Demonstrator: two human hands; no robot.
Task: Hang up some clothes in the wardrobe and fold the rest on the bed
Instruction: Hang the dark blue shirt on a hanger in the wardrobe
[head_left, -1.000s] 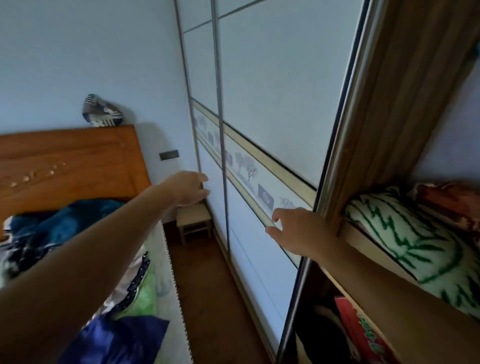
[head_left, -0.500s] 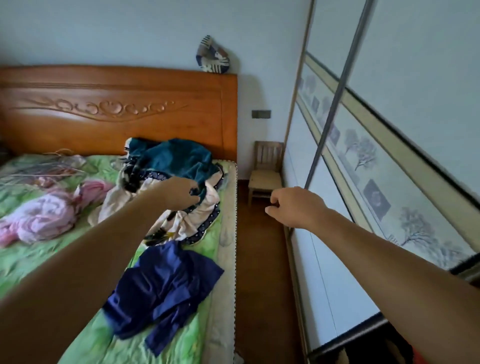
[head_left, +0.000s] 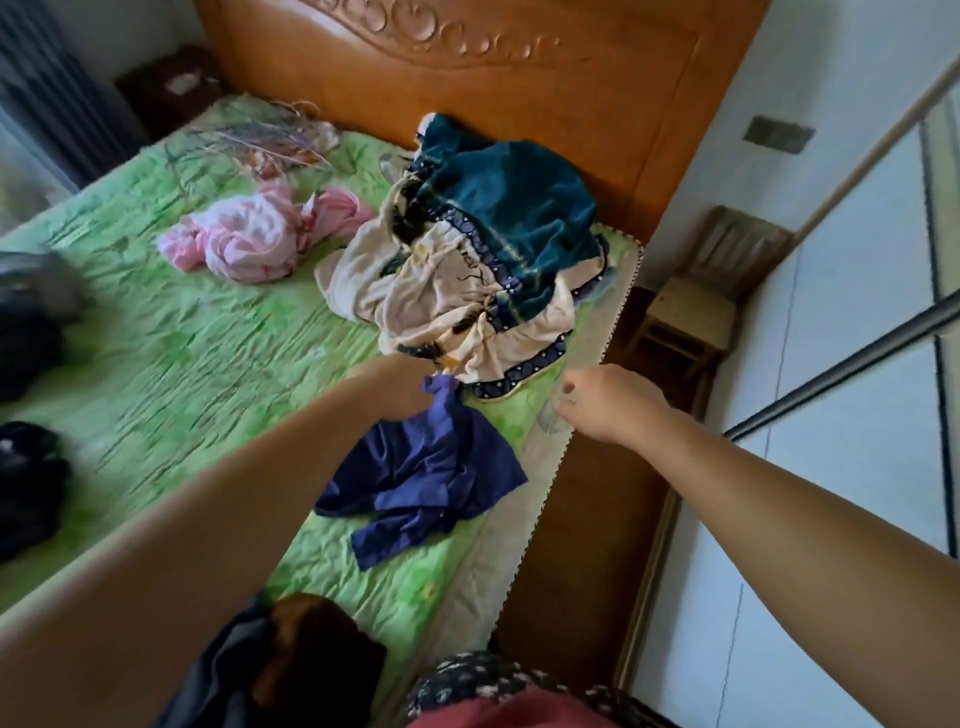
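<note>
While my left hand (head_left: 402, 387) pinches the blue shirt (head_left: 431, 478) at the bed (head_left: 156, 364) edge, my right hand (head_left: 608, 402) hovers loosely curled, empty; lifted one-handed, I judge a trailing sleeve could drag onto the floor (head_left: 587, 519).

A carved wood headboard (head_left: 519, 78) is gleaming with glossy varnish at 12 o'clock, while a green quilted bedspread (head_left: 182, 338) is lying matt and crinkled below it. At centre, a thin navy garment (head_left: 431, 478) is showing soft, dull cloth, and a teal garment (head_left: 519, 208) at 1 o'clock is looking velvety. At 3 o'clock, smooth pale wardrobe panels (head_left: 857, 260) are meeting a grey metal rail (head_left: 841, 371), and a plain wooden chair (head_left: 691, 306) is showing a matt finish.
</note>
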